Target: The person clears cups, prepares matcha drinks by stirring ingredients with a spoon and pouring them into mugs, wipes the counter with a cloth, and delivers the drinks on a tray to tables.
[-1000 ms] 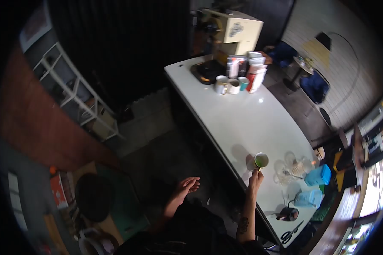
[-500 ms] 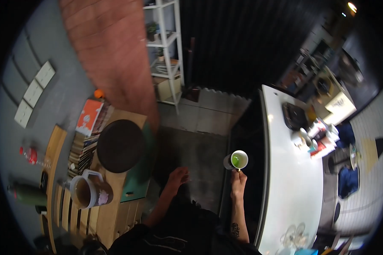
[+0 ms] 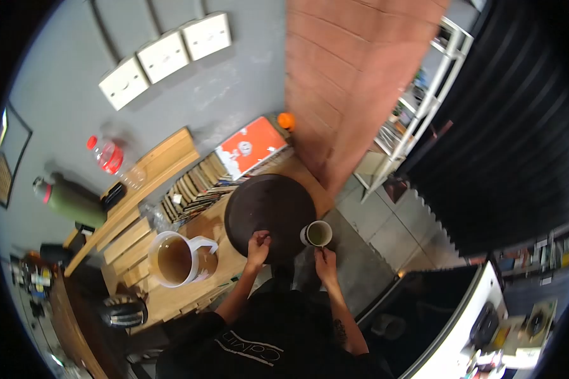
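My right hand [image 3: 325, 263] grips the handle of a mug [image 3: 317, 234] that has greenish liquid in it. The mug is upright, at the right edge of a round dark disc [image 3: 270, 208]. My left hand [image 3: 258, 247] is over the lower part of the disc, its fingers curled, and what they hold, if anything, cannot be made out. To the left, a translucent pitcher [image 3: 174, 259] of brown liquid stands on the wooden surface [image 3: 218, 227], its handle toward my left hand.
Behind the disc are a row of books [image 3: 196, 189], an orange-red box [image 3: 251, 148] and a small orange object [image 3: 286, 121]. A plastic bottle [image 3: 115, 161] and a green bottle [image 3: 73, 201] are at the left. The white counter [image 3: 464, 322] is at the lower right, shelves [image 3: 423, 107] at the upper right.
The view has swung left from the white counter to the wooden surface. The mug, still in my right hand, has moved from over the counter to beside the dark disc, where my left hand now is too.
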The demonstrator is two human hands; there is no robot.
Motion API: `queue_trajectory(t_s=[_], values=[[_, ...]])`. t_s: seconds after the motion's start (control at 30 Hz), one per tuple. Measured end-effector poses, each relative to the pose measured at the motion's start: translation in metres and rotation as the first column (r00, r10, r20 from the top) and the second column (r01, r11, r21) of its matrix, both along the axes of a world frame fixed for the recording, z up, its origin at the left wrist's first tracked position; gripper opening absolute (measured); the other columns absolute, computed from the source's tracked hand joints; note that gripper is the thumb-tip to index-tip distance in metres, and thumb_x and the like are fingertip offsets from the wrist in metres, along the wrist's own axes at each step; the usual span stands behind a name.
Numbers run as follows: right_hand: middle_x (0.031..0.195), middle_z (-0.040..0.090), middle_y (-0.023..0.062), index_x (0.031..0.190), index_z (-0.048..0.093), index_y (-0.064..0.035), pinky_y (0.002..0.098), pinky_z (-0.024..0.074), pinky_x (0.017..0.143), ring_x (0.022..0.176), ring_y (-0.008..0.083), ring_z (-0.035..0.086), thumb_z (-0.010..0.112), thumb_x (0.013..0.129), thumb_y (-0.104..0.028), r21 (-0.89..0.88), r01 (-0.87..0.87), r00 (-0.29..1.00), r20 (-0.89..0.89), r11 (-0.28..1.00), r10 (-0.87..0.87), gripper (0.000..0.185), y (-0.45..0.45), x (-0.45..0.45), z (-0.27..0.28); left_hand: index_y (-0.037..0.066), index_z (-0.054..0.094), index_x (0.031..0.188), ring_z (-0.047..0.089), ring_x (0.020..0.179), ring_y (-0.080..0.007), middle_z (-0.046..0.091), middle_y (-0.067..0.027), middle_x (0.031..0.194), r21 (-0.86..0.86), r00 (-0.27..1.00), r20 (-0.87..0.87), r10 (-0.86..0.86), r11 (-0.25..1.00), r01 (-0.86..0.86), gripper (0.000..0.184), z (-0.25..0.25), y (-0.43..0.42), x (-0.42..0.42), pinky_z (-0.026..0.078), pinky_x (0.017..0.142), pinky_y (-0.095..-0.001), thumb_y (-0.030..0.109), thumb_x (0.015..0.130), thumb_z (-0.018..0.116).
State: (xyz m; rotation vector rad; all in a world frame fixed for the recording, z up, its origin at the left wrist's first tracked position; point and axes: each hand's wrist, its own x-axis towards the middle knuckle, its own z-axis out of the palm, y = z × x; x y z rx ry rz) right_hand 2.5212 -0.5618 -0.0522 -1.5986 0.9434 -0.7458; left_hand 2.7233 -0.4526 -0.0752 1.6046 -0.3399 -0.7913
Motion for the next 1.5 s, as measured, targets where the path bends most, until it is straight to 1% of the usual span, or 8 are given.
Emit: queue_trajectory(t_s=[0.17,0.33,0.5,0.73,0.9,0.97,1.3,1.5], values=[[0.06,0.041,-0.0008,0.076,0.052,0.0043,0.0287,0.0309,0.052,0.058,0.0064,0.038,0.052,0.094,-0.013,0.048,-0.272,0.959,-0.07,0.961,0.275,0.025,-0.018,0.066,0.005,0.008,0.062,0.108,0.056,0.1,-0.0301,0.059,-0.0157,0.102,0.114,0.863,0.427,0.27,0.931,-0.348,0.027,-0.065,0.026,0.043,0.046,0.091,-0.0381,0.012,0.082,0.066],[0.058,0.041,0.0052,0.076,0.05,0.0066,0.032,0.0321,0.051,0.057,0.0078,0.039,0.055,0.093,-0.013,-0.017,-0.496,0.863,-0.118,0.868,0.491,0.027,-0.036,0.105,-0.023,0.01,0.062,0.108,0.052,0.106,-0.0342,0.058,-0.0177,0.107,0.194,0.757,0.42,0.5,0.766,-0.613,0.032,-0.045,0.035,0.037,0.043,0.094,-0.0419,0.011,0.077,0.066],[0.055,0.039,0.006,0.073,0.05,0.0052,0.0328,0.0318,0.049,0.054,0.008,0.038,0.056,0.092,-0.012,-0.147,-0.601,0.798,-0.066,0.785,0.599,0.027,-0.043,0.128,-0.045,0.008,0.06,0.114,0.05,0.111,-0.0375,0.058,-0.0191,0.109,0.261,0.694,0.595,0.405,0.72,-0.643,0.041,-0.023,0.035,0.027,0.039,0.099,-0.0462,0.01,0.074,0.067],[0.054,0.044,0.0018,0.07,0.051,0.0035,0.0318,0.0331,0.048,0.053,0.0071,0.04,0.054,0.094,-0.01,-0.137,-0.568,0.823,-0.092,0.811,0.561,0.028,-0.041,0.149,-0.063,0.005,0.044,0.133,0.06,0.109,-0.029,0.06,-0.0193,0.115,0.108,0.843,0.222,0.491,0.846,-0.521,0.058,-0.024,0.053,0.04,0.048,0.093,-0.0376,0.003,0.079,0.065],[0.064,0.055,0.0031,0.077,0.057,0.0016,0.0273,0.0439,0.056,0.059,0.0086,0.054,0.053,0.095,-0.011,0.156,-0.599,0.784,-0.087,0.786,0.615,0.022,-0.041,0.145,-0.047,0.005,0.04,0.137,0.06,0.111,-0.03,0.06,-0.02,0.119,0.179,0.887,0.093,0.453,0.868,-0.462,0.062,-0.053,0.052,0.054,0.048,0.094,-0.0371,0.004,0.08,0.064],[0.067,0.057,0.0039,0.08,0.057,0.0025,0.0272,0.0455,0.058,0.061,0.0094,0.056,0.053,0.095,-0.011,0.173,-0.584,0.792,-0.092,0.793,0.603,0.021,-0.04,0.145,-0.037,0.008,0.039,0.138,0.059,0.113,-0.0345,0.059,-0.0223,0.12,0.104,0.868,0.291,0.402,0.889,-0.447,0.064,-0.074,0.05,0.064,0.046,0.096,-0.0391,0.009,0.081,0.066],[0.077,0.062,0.013,0.095,0.062,0.0039,0.0325,0.0507,0.065,0.071,0.0191,0.065,0.061,0.087,-0.01,0.107,-0.516,0.852,-0.039,0.85,0.522,0.016,-0.056,0.134,-0.074,0.0,0.047,0.132,0.057,0.113,-0.0387,0.057,-0.0245,0.124,0.393,0.872,0.441,0.212,0.828,-0.399,0.058,-0.048,0.033,0.093,0.044,0.098,-0.0425,0.017,0.08,0.067],[0.098,0.061,0.0103,0.099,0.064,0.0008,0.0304,0.055,0.07,0.088,0.0185,0.065,0.067,0.078,-0.002,0.052,-0.589,0.807,-0.017,0.806,0.59,0.021,-0.081,0.125,-0.026,-0.003,0.058,0.115,0.063,0.104,-0.0372,0.064,-0.0245,0.11,0.387,0.903,0.311,0.295,0.829,-0.404,0.044,-0.017,0.027,0.092,0.048,0.091,-0.0428,0.016,0.077,0.069]])
